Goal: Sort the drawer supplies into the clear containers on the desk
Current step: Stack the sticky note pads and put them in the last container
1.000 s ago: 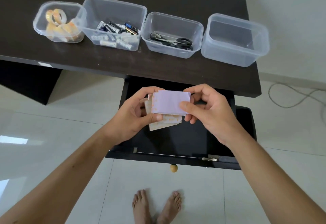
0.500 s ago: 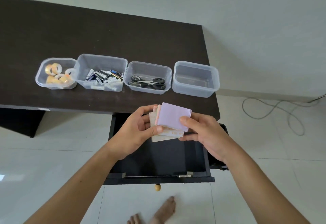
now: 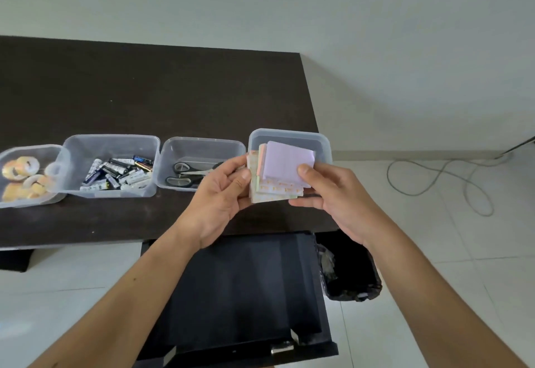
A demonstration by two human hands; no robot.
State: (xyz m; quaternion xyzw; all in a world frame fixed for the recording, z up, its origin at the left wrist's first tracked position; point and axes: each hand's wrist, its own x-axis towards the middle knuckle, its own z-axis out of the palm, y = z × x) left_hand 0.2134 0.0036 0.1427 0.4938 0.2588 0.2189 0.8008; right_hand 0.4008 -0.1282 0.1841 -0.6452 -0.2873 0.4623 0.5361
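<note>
Both hands grip one loose stack of pads point(image 3: 279, 175): the left hand point(image 3: 220, 194) pinches its 9 o'clock edge with the thumb on top, and the right hand point(image 3: 333, 194) pinches the 3 o'clock side, thumb pressed on the lilac top pad. The stack hangs in front of the end tub point(image 3: 289, 136), the one at the 3 o'clock end of the row on the bench point(image 3: 144, 92), and hides most of its inside, so I cannot tell whether it lies over the opening or just short of it.

The stack is fanned, with patterned pads poking out at 6 o'clock. That is the main risk: if either thumb eases before the stack is low inside the walls, the lower pads could slide out and fall to the bench or into the open drawer point(image 3: 246, 295) below, or to the floor.

Release from this height might also let the pads land on edge against the near rim.

The scissors tub point(image 3: 199, 147) sits just beside at 9 o'clock, behind the left hand's fingers; a drift that way could drop pads in with the scissors point(image 3: 185, 172). The battery tub point(image 3: 110, 141) and tape tub point(image 3: 29, 153) are well clear.
</note>
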